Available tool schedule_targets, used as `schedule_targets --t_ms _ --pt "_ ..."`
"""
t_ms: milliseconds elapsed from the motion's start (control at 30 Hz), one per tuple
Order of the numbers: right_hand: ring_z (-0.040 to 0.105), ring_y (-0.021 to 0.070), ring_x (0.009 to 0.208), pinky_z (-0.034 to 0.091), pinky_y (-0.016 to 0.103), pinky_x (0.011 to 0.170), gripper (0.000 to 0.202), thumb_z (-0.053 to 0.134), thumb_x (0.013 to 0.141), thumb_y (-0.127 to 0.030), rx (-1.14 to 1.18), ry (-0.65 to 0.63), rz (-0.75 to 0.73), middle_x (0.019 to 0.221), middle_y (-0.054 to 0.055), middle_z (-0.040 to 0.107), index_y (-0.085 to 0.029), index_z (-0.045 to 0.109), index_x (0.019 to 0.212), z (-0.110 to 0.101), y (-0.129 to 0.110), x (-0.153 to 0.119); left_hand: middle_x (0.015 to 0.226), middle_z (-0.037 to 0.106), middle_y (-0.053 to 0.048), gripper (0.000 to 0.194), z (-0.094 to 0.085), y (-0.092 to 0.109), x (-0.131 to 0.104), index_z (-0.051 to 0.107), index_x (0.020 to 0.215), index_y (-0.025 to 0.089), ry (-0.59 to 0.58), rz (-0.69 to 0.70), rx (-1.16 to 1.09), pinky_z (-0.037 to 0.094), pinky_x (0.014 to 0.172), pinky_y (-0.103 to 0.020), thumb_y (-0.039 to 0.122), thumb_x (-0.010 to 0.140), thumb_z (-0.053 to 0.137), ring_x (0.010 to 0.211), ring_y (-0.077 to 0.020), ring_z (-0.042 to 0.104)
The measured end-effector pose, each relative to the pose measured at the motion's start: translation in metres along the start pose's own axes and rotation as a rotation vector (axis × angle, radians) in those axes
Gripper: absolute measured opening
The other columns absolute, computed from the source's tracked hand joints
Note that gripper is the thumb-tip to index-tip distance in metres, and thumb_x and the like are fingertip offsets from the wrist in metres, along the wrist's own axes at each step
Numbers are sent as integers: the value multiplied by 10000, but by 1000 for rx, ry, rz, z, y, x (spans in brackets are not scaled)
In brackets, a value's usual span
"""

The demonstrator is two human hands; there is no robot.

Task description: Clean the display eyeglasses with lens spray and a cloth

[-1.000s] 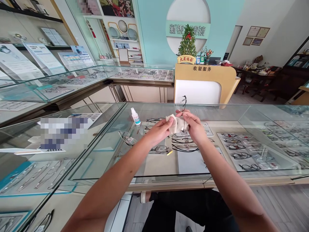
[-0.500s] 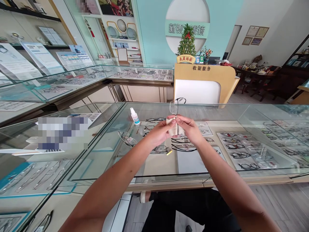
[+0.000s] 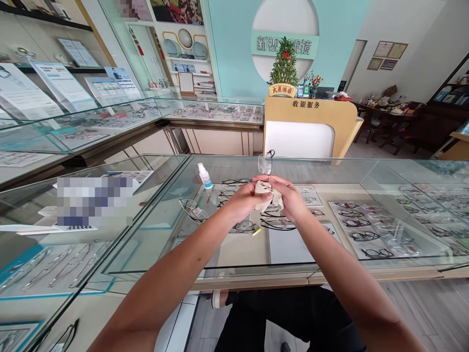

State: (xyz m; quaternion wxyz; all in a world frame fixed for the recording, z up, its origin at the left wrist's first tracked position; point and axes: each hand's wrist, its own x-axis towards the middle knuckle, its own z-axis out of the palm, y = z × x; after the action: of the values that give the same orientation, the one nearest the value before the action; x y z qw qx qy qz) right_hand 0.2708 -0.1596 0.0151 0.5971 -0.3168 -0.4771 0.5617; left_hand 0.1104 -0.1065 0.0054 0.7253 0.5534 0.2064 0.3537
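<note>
A pair of eyeglasses [image 3: 264, 165] stands on end above my hands, one clear lens and a dark temple showing; its lower part is hidden. A crumpled beige cloth [image 3: 269, 196] wraps around that lower part. My left hand [image 3: 242, 201] is closed on the cloth, its thumb pressing on the front. From the other side, my right hand [image 3: 290, 194] is closed, with its thumb by the frame and its palm against the cloth. Both hands are over the glass display counter [image 3: 234, 259].
A white spray bottle [image 3: 204, 177] stands on the counter to the left. Several eyeglasses [image 3: 280, 224] lie beneath my hands, near a small yellow strip [image 3: 257, 231]. Further right are trays of glasses [image 3: 365, 235]. Papers [image 3: 120, 178] lie on the left counter.
The cloth has become more bunched, and my left thumb has moved down onto it from the frame. The eyeglasses have turned slightly, so the temple sits closer to the lens.
</note>
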Motion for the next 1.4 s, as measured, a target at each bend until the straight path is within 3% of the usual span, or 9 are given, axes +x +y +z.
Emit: schedule_targets --t_ms 133,367,633,933,1067,1400 --pt "762 241 1014 618 325 794 377 806 899 -536 15 22 6 1283 58 848 -267 874 1153 -4 2 1 880 746 -50 476 1 -2 0 790 952 150 -23 44 69 485 746 -296 433 673 1053 801 -176 664" --pt "770 247 1126 640 353 931 369 823 891 -512 160 58 -28 1313 58 841 -276 829 1175 -7 3 6 992 772 -58 543 9 -4 -3 811 1104 180 87 118 213 497 811 -309 593 784 956 896 -200 674" --pt "762 242 1116 629 350 942 302 821 918 -449 203 46 -22 1259 41 857 -285 848 1170 -4 0 5 1128 783 -82 609 4 -3 -3 755 1211 183 -9 154 232 514 868 -314 590 801 950 1002 -225 690" --pt "750 269 1197 635 360 944 339 819 917 -508 170 7 -31 1335 34 841 -297 868 1178 5 3 3 863 702 -26 596 14 4 -8 728 947 174 129 227 322 475 749 -297 746 830 848 802 -173 596" --pt "761 254 1088 622 338 843 363 780 962 -567 47 -16 -58 1408 12 810 -326 869 1219 6 4 0 736 607 11 678 17 3 -7 658 812 176 210 228 288 412 669 -279 821 756 860 701 -137 503" --pt "773 220 939 616 340 796 455 752 989 -629 -105 -71 -139 1392 5 821 -332 858 1317 3 4 -3 722 628 20 705 16 -3 -5 737 849 182 272 232 168 441 663 -272 867 730 848 685 -126 528"
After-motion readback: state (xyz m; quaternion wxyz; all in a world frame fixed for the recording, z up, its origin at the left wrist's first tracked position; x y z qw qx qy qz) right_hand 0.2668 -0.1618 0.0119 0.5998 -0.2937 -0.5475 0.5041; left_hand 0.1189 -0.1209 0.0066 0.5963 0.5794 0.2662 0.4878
